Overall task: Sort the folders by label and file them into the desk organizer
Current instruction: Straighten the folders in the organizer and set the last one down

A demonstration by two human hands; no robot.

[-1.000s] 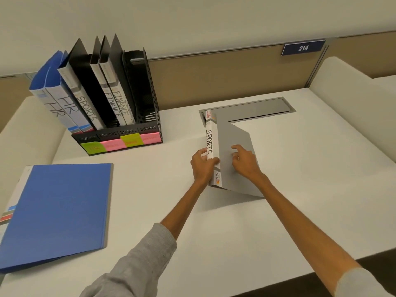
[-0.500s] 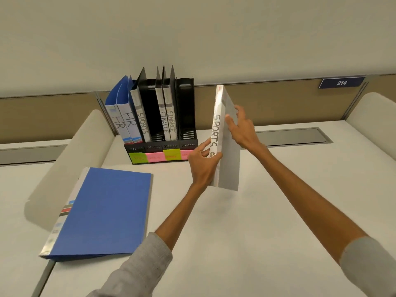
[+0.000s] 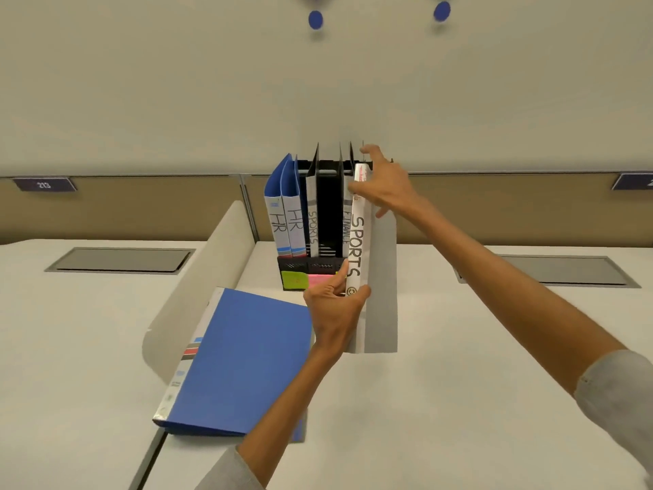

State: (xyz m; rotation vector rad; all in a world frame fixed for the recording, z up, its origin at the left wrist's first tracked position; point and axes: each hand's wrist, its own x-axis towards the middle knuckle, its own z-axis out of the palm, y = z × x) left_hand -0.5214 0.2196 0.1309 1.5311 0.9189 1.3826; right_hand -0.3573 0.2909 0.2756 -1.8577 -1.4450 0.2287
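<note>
The grey cardboard folder w/ white spine lettered SPORTS (image 3: 361, 249) was held upright, long axis vertical, spine toward the camera, clear of the white worktop (image 3: 459, 401) and in front of the right part of the black mesh desk organizer (image 3: 311, 268). Left hand (image 3: 334, 307) gripped the lower spine — thumb on the right edge, fingers (image 3: 341, 277) wrapped round the left side. Right hand (image 3: 383, 185) was at the top: thumb pressed on the upper spine, other fingers spread open behind the cover, so it steadied more than it clamped.

Key relation: the folder's proper slot looked to be the 2nd one, where a thin grey folder marked SPORTS (image 3: 312, 221) already stood, beside the two blue HR folders (image 3: 284, 213). That slot lay left of and beyond the held folder, which sat in line w/ the FINANCE folder (image 3: 347, 224). Judged, the next move needed a shift left, then in and down, axis kept vertical. Left hand was nearer the slot base; right hand nearer its top.

A blue plastic folder (image 3: 243, 362) lay flat on the worktop, nearer left — not yet filed.
</note>
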